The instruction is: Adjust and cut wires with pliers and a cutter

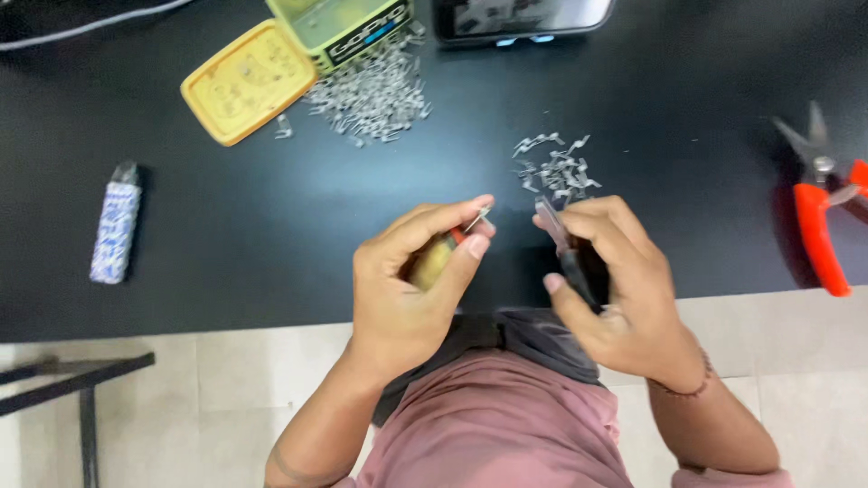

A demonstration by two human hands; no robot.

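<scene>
Left hand: the left hand pinches a small metal clip between thumb and forefinger, above the table's near edge.
Right hand: the right hand grips dark pliers.
Handling: the clip looks light, stiff, slippery; best held by its flat sides.
Nearby: a loose clip pile lies just beyond.

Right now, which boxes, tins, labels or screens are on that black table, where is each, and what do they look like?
Open rectangular tin: top edge, left of centre; greenish inside, dark printed band along its side.
Yellow rounded tin lid: beside the tin's left, lying flat.
Dark phone-like screen: top centre, black frame, glossy.
Small blue-and-white patterned lighter-shaped cylinder: far left, lying down.
</scene>
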